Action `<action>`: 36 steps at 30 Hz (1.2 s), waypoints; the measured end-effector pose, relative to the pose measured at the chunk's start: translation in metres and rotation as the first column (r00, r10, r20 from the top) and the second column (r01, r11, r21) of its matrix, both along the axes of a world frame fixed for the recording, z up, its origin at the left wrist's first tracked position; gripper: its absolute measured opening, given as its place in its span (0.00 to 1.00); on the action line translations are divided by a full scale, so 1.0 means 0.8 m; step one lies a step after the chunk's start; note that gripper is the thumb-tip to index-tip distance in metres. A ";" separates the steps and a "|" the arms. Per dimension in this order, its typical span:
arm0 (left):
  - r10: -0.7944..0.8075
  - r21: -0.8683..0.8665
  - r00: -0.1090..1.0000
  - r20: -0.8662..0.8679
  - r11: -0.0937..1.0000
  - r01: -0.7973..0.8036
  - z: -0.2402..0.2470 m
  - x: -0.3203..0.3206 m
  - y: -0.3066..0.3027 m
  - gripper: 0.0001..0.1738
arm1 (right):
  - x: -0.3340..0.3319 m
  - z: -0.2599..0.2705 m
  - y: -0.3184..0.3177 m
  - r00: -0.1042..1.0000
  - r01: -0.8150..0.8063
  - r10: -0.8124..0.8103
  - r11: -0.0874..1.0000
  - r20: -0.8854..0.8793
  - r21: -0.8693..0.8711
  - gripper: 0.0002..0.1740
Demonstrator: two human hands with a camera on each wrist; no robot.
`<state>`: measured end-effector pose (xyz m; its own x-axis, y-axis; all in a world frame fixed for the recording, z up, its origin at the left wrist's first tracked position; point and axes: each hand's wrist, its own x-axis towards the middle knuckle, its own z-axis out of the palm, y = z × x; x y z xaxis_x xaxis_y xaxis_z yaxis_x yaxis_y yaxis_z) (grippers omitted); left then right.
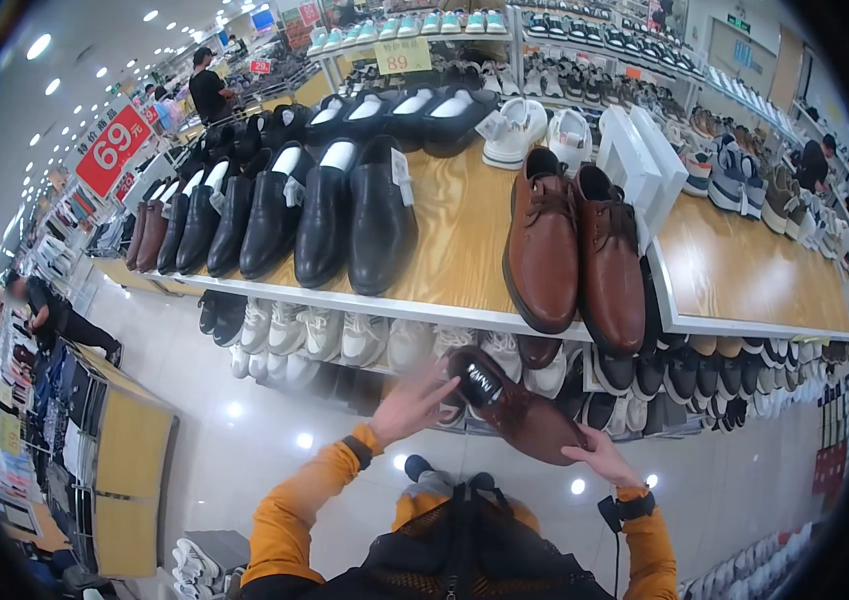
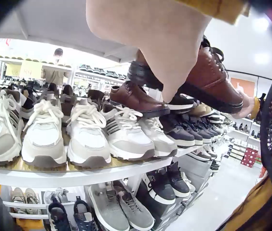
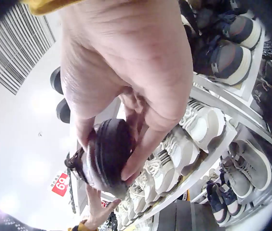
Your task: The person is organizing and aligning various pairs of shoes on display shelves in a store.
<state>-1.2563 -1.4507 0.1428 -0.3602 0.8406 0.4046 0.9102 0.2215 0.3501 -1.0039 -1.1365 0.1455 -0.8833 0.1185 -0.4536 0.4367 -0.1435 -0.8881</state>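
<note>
A brown leather lace-up shoe [image 1: 535, 425] is held in front of the lower shelf, its dark glossy sole towards the head camera and a white marking at the heel. My right hand [image 1: 610, 458] grips the toe end; in the right wrist view the thumb and fingers lie on either side of the shoe [image 3: 108, 156]. Beside the heel is my left hand [image 1: 413, 402], its fingers extended and spread. In the left wrist view this hand [image 2: 150, 33] partly covers the shoe [image 2: 210, 79]. A pair of brown lace-up shoes [image 1: 545, 240] stands on the tabletop above.
Black slip-on shoes [image 1: 382, 220] line the wooden display table [image 1: 460, 225]. White sneakers [image 2: 44, 134] fill the shelf beneath, with another brown shoe [image 2: 138, 98] among them. White frames [image 1: 635, 165] stand behind the brown pair. A person in black [image 1: 65, 320] is at the left.
</note>
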 end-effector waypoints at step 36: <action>0.384 0.656 0.879 -0.282 0.746 -0.115 0.213 0.001 0.089 0.15 | -0.215 0.201 -0.137 0.662 0.200 0.244 0.854 -0.709 0.481 0.43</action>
<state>-1.2553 -1.3795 0.3131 -0.2265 0.2679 0.9364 0.9366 0.3236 0.1340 -1.1762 -1.2459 0.3067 -0.8884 0.0943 0.4493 -0.3816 0.3924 -0.8369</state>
